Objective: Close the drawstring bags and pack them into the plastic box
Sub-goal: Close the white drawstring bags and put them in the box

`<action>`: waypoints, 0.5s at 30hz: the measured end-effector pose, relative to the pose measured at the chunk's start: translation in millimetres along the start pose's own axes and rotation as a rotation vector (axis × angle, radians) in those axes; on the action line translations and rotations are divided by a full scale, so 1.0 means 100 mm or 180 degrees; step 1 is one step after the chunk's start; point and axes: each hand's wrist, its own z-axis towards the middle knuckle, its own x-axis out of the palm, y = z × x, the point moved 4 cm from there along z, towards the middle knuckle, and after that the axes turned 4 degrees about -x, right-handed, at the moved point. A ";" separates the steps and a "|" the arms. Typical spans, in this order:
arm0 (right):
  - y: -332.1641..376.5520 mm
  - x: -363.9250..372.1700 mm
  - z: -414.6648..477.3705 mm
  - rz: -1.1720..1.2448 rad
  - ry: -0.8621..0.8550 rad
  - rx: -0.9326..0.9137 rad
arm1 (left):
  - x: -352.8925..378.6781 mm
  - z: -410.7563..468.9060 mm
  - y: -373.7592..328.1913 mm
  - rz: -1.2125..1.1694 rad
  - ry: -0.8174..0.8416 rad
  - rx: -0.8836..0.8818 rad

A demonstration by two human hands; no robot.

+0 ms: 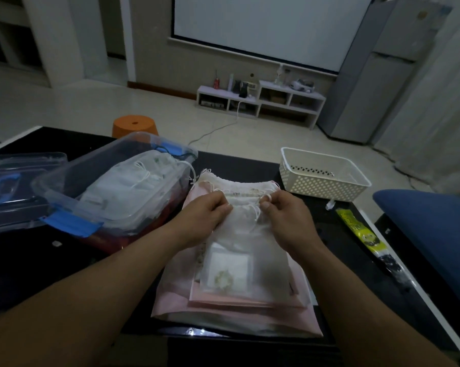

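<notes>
Left hand (210, 210) and right hand (282, 213) pinch the sheer drawstring bag (239, 250)'s mouth, plastic box (112, 181) at ten o'clock.

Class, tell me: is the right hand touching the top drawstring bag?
Touching. The head view shows the right hand pinching the drawstring bag at its gathered mouth.

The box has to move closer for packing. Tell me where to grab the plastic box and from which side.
Grip the plastic box by its rim at both short ends, above the blue latches, one hand from each end. The rim flares outward there and the top is open; it sits tilted, so probably lift evenly.
</notes>
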 end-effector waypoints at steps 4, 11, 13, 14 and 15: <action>-0.03 -0.08 0.02 0.0122 -0.0159 0.0109 | 0.14 -0.12 -0.05 -0.0748 0.0289 -0.0412; 0.01 -0.06 -0.06 0.1062 0.0348 0.0450 | 0.04 -0.11 -0.16 -0.0705 -0.0307 -0.0116; 0.03 -0.05 -0.11 0.1178 0.0688 0.0526 | 0.00 -0.13 -0.26 -0.0499 -0.0511 0.0016; 0.04 -0.05 -0.13 0.1176 0.0784 0.0546 | -0.03 -0.15 -0.30 -0.0383 -0.0612 0.0092; 0.06 -0.04 -0.14 0.1207 0.0820 0.0554 | -0.06 -0.18 -0.34 -0.0298 -0.0697 0.0163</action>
